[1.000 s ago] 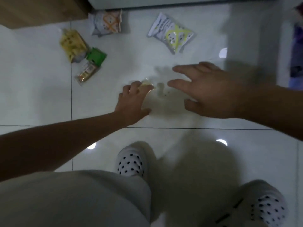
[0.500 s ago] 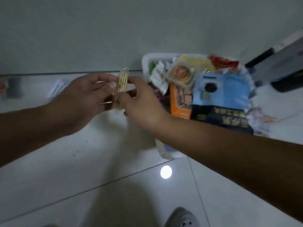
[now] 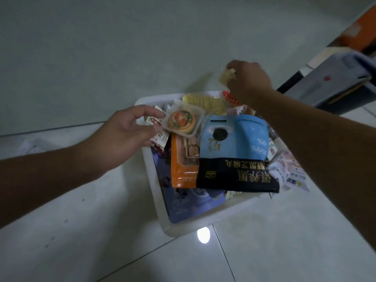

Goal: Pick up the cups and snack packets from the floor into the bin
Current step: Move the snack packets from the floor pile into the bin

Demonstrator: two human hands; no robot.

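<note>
Pinching a small packet, right hand hangs over heaped bin; left hand slack.

Half a second ago I had both hands pinching the small packet together, short of the bin. Now my right hand alone grips it, carried out above the bin's 1 o'clock corner. My left hand has let go and hangs slack-fingered at the 9 o'clock rim.

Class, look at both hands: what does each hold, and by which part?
The right hand pinches a small pale packet by one end, over the bin's far rim. The left hand holds nothing.
</note>
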